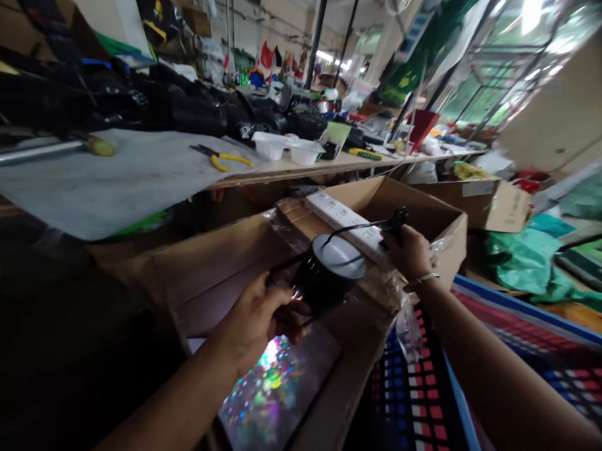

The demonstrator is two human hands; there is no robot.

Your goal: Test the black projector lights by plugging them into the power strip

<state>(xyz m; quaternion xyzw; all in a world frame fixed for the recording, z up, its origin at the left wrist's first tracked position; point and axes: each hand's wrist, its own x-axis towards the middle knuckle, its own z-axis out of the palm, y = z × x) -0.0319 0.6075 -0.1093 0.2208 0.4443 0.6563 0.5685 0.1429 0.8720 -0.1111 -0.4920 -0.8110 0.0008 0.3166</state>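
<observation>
My left hand (271, 309) is closed around a black cylindrical projector lamp (327, 277) with a pale round base, tilted over an open cardboard box (204, 268). Its lit end points down, and colourful specks of light fall on a pale sheet (306, 376) inside the box. A thin black cord (353, 227) loops from the lamp toward my right hand (409, 251), whose fingers are closed on a black plug (394, 230) at the far end of a white power strip (345, 217). Whether the plug sits in a socket I cannot tell. The strip rests across cardboard on the box.
A workbench (240, 180) behind carries yellow-handled pliers (224, 157), white plastic trays (288, 147) and dark items. A dark plastic crate (410, 393) and a striped woven bag (512, 330) stand at right. Another cardboard box (492, 202) lies beyond them.
</observation>
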